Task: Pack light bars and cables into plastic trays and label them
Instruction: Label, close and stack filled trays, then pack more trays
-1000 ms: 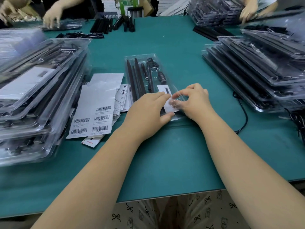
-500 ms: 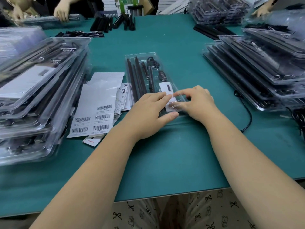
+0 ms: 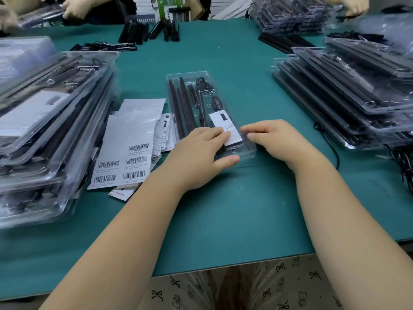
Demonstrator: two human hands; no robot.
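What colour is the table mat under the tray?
Teal green table mat, clearest in the head view.

The surface (image 3: 223, 209) is teal green. At twelve o'clock a clear tray (image 3: 190, 77) shows black light bars (image 3: 178, 104) and a white label (image 3: 228, 128). At nine o'clock, white sheets (image 3: 125, 153) carry black barcodes. At six o'clock, cream fabric (image 3: 257, 287) has black bows.

Left hand (image 3: 199, 151) flat — right hand (image 3: 274, 139) loosely curled
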